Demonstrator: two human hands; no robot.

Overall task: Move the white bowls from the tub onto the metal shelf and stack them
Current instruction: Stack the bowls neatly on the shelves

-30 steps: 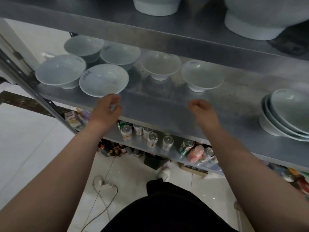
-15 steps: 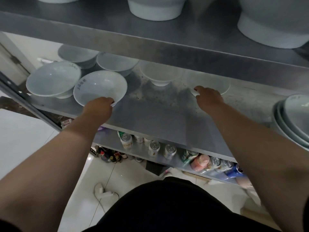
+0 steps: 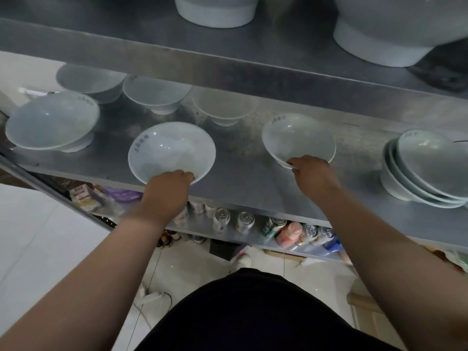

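Holding left: your left grip point(image 3: 167, 191) pinches the middle bowl point(image 3: 172, 148) by its near rim, frame centre.
Right: your right grip point(image 3: 314, 176) pinches the second bowl point(image 3: 298, 138) likewise, on the shelf point(image 3: 248, 181).
Why: likely for nesting onto the stack point(image 3: 425, 168), right edge.

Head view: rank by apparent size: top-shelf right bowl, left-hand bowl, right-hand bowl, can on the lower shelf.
1. top-shelf right bowl: largest, though cropped and nearer the camera.
2. left-hand bowl and right-hand bowl: much alike. The left one looks slightly wider, but it may be nearer, so no ranking.
3. can: smallest.
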